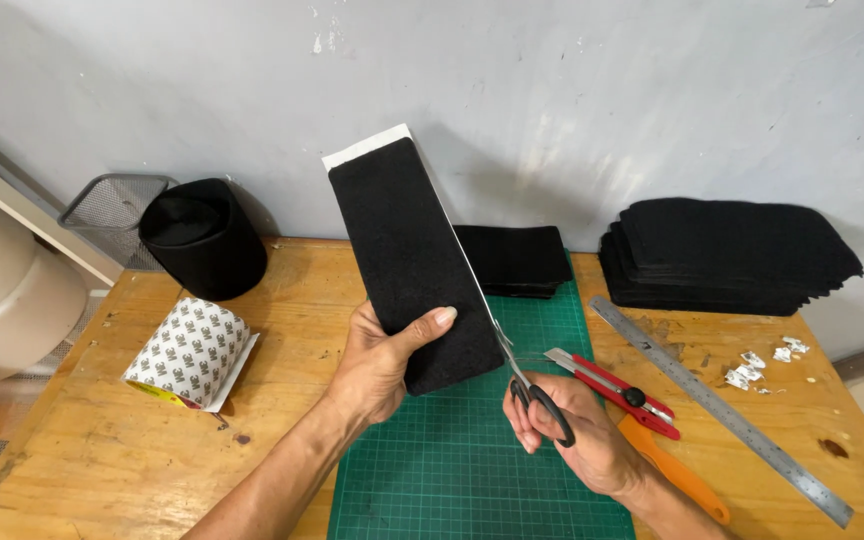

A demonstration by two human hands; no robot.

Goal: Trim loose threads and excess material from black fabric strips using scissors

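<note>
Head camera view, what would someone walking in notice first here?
A long black felt strip with a white backing edge, held upright mid-frame over the green cutting mat by the left hand. The right hand works black-handled scissors along the strip's right edge. Next come the stacks of black felt pieces by the wall at right and the steel ruler lying diagonally on the wooden table.

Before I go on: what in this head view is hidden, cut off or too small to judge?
- Scissors: blade tips hidden behind the black felt strip, so how far the jaws are open is unclear.
- Right hand: its fingers cover the black handles.
- Orange-handled tool: front end lies under the red utility knife.
- White scraps: too small to identify.
- Beige container: cut off by the left edge.
</note>
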